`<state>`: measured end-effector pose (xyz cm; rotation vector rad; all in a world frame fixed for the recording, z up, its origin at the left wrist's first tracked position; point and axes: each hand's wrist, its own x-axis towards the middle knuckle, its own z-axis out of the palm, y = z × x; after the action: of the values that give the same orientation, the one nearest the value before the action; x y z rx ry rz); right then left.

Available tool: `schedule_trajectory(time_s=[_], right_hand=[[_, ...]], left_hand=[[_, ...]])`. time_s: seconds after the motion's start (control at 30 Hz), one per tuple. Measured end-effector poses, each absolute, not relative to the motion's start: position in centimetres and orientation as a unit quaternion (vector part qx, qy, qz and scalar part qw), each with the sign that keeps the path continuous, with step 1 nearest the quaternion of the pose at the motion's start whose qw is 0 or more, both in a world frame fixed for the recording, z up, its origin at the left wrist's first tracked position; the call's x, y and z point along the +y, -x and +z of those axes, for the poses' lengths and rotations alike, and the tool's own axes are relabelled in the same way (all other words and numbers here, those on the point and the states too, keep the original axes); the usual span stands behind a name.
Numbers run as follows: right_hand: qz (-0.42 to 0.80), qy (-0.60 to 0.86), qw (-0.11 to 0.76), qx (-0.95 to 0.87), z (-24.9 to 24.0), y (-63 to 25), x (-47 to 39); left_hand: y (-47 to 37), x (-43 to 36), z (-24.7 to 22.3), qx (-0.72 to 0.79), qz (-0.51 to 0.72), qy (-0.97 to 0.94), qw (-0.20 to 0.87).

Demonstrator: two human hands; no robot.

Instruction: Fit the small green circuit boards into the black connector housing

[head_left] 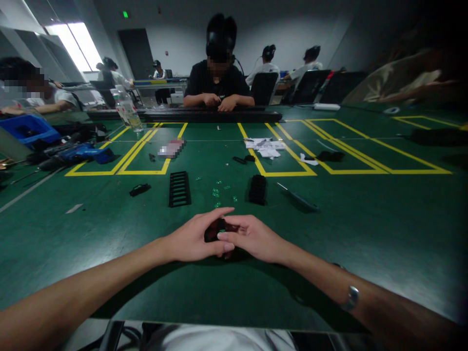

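L hand (190, 240): cupped round sm. blk part (221, 224), grip can't tell | R hand (258, 238): pinching it | LOC: btwn hands, 6 o'clock of grn pcs (216, 192) | STEP (est.): fine 2-hand handling | NXT (est.): needs steady support, fingertip ctrl

Fingers (236, 239) mostly hide the black part (221, 224); its shape is unclear. Green pieces (216, 193) are too small to identify.
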<state>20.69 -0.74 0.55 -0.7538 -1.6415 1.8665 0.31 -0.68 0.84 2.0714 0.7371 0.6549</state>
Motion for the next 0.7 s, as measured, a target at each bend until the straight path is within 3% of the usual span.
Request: schedule_trajectory(time_s=[0.7], right_hand=[[0.709,0.280,0.259,-0.593,-0.03,-20.81,-0.89]], left_hand=[[-0.12,-0.79,0.86,0.260,0.232,-0.805,0.480]])
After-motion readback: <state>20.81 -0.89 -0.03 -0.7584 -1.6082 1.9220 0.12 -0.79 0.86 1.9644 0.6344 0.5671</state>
